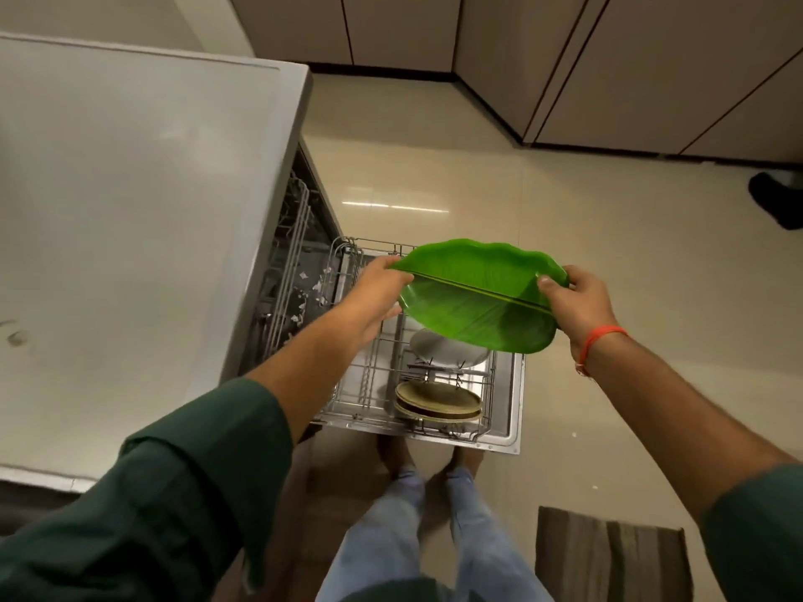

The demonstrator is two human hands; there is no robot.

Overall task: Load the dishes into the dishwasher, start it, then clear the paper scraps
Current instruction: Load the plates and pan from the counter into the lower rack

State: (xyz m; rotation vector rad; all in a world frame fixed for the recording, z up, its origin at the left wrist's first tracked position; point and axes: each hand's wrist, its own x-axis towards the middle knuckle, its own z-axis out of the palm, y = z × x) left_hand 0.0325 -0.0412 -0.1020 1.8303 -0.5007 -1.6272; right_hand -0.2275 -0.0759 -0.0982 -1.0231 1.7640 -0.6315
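A green leaf-shaped plate [476, 295] hangs tilted above the pulled-out lower rack [367, 386] of the open dishwasher. My left hand [378, 293] grips its left end and my right hand [580, 299] grips its right end. In the rack stand a grey plate [443, 349] and two tan plates [439, 401]. Small white paper scraps [310, 286] lie inside the dishwasher at the left, near the upper rack [291, 236].
A grey counter [130, 210] fills the left side above the dishwasher. The open door [515, 401] juts over the tiled floor in front of my feet. A striped mat [608, 553] lies at lower right. Cabinets [608, 58] run along the back. A dark object [778, 202] sits at the far right.
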